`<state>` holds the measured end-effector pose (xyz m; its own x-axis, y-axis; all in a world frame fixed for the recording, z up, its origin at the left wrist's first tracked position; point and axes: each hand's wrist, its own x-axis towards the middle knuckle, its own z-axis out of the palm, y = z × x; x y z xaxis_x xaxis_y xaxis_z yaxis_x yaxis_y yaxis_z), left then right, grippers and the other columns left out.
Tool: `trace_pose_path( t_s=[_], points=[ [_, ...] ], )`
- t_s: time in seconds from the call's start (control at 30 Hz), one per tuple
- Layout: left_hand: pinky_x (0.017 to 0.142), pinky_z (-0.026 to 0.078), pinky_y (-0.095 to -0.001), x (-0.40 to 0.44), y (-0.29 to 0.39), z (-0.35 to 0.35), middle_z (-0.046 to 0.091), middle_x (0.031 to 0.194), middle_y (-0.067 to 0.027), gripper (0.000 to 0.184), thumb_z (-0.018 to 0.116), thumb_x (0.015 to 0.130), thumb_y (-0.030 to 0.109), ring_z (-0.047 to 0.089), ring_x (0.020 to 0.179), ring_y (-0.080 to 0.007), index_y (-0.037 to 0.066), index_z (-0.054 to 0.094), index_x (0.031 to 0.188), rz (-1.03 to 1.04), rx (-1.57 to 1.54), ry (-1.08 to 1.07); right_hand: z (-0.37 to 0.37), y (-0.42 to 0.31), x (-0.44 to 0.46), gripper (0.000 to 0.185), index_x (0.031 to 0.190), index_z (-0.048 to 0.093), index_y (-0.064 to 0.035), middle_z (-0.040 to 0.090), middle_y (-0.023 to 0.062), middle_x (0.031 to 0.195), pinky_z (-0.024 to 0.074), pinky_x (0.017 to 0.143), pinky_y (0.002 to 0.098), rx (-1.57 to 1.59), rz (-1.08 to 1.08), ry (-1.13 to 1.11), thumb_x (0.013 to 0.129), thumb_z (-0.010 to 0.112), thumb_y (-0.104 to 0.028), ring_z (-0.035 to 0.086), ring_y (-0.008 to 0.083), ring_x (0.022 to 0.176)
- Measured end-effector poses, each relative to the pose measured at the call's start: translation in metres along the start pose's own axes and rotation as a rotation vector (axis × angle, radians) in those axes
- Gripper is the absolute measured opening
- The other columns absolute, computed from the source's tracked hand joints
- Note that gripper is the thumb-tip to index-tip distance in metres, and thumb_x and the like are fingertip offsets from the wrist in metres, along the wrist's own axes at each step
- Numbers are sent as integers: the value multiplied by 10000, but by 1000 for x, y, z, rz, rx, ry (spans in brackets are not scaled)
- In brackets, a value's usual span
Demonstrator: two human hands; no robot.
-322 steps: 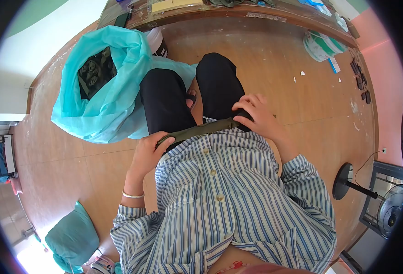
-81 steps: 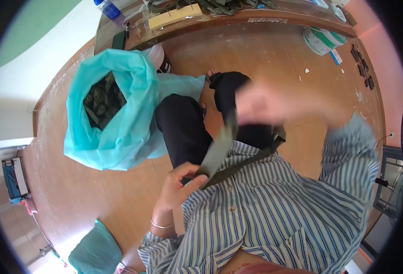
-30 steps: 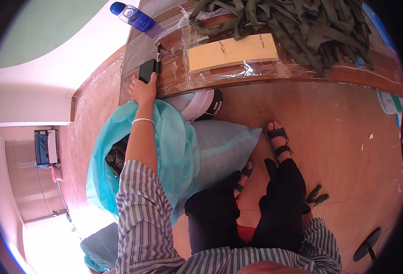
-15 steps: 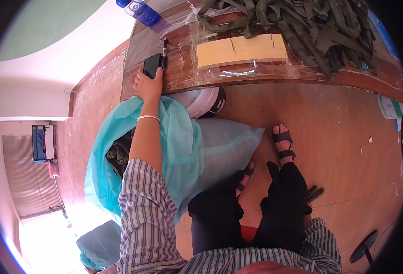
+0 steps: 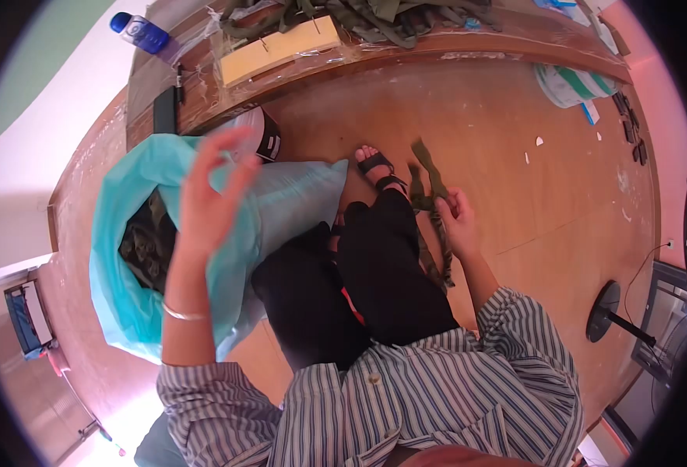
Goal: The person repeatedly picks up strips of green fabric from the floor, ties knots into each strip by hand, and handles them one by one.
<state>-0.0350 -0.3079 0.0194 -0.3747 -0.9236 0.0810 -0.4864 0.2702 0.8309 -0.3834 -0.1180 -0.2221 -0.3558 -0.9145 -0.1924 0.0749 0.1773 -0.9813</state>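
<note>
My left hand (image 5: 215, 194) is raised over the rim of a turquoise bag (image 5: 106, 226), its fingers spread and slightly blurred, with nothing in them. Dark green cloth-like pieces (image 5: 149, 241) show inside the bag's mouth. Beside my right knee, my right hand (image 5: 458, 218) pinches olive green fabric straps (image 5: 434, 175); some ends stick up above the fingers and others hang down past my leg. On the table's near left corner lie a black phone (image 5: 166, 113) and a dark pen (image 5: 179, 84), both apart from my hands.
The wooden table (image 5: 203, 101) carries a yellow board (image 5: 281, 50) with upright pins, a heap of olive straps (image 5: 382, 15) and a blue-capped bottle (image 5: 139, 33). Below its edge sits a white and black container (image 5: 265, 134). A green-striped bucket (image 5: 569, 86) and a black stand (image 5: 604, 311) are at right.
My left hand has left the phone and drawn back over the bag. My right hand, earlier largely hidden by my leg, has come up into view with the straps. The view has shifted right.
</note>
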Motion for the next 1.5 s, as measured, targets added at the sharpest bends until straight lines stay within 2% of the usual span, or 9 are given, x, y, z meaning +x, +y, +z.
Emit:
trace_pose_path(
  t_s=[0.3, 0.4, 0.57, 0.73, 0.87, 0.93, 1.2, 1.4, 1.5],
  points=[
    [1072, 449, -362, -153, 99, 84, 585, 1397, -140, 612, 782, 856, 74, 576, 1270, -274, 40, 562, 1426, 285, -161, -109, 49, -192, -110, 245, 1292, 510, -39, 623, 85, 1119, 477, 926, 330, 768, -28, -515, 1049, 529, -61, 624, 212, 1035],
    [913, 521, -295, -192, 113, 92, 682, 1201, -115, 520, 747, 917, 93, 666, 1039, -220, 24, 575, 1403, 51, -369, -385, 46, -199, -130, 276, 1318, 495, -41, 608, 95, 1168, 479, 943, 364, 771, 5, -660, 1043, 522, -49, 620, 239, 1079],
    [712, 507, -215, -231, 114, 83, 709, 969, -48, 385, 688, 994, 117, 630, 761, -122, -3, 608, 1351, -113, -467, -270, 45, -211, -153, 328, 1350, 473, -50, 611, 114, 1172, 470, 944, 349, 380, -173, -249, 1029, 539, -63, 635, 239, 1025],
    [633, 453, -182, -261, 122, 65, 681, 867, 7, 291, 641, 1037, 131, 544, 663, -65, -7, 645, 1293, -104, -554, -413, 46, -248, -195, 207, 1206, 578, -37, 664, 84, 992, 497, 808, 277, -243, -867, -160, 1004, 619, -48, 626, 169, 829],
    [653, 445, -167, -278, 132, 50, 671, 872, -2, 277, 657, 1023, 97, 546, 690, -46, 15, 654, 1287, -334, -873, -580, 19, -249, -215, 69, 1039, 669, -25, 653, 33, 893, 436, 664, 239, -450, -627, -554, 981, 659, -62, 523, 100, 704],
    [662, 451, -171, -291, 131, 43, 674, 880, -6, 291, 669, 1011, 83, 555, 699, -52, 18, 650, 1294, -314, -843, -492, 5, -248, -219, 113, 901, 694, -17, 648, 8, 874, 379, 599, 232, -302, -400, -288, 985, 665, -88, 475, 79, 680],
    [732, 502, -200, -300, 125, 55, 714, 963, -49, 462, 746, 911, -27, 626, 774, -101, 30, 620, 1352, -75, -602, -34, 6, -216, -227, 102, 1055, 691, -24, 664, 6, 813, 415, 617, 210, -32, -137, -280, 985, 644, -80, 589, 86, 702],
    [804, 516, -223, -296, 147, 63, 729, 1055, -66, 557, 764, 868, -59, 660, 850, -138, 30, 588, 1389, -90, -876, 202, 14, -209, -229, 324, 1280, 631, -64, 685, 88, 1180, 479, 697, 234, -404, -208, -764, 963, 664, -118, 648, 149, 871],
    [809, 516, -234, -293, 142, 62, 726, 1092, -77, 622, 763, 873, -53, 667, 878, -146, 40, 536, 1444, -88, -962, 216, 33, -213, -228, 312, 1244, 644, -63, 676, 91, 1202, 481, 729, 233, -418, -675, -769, 942, 690, -126, 637, 150, 873]
  ],
)
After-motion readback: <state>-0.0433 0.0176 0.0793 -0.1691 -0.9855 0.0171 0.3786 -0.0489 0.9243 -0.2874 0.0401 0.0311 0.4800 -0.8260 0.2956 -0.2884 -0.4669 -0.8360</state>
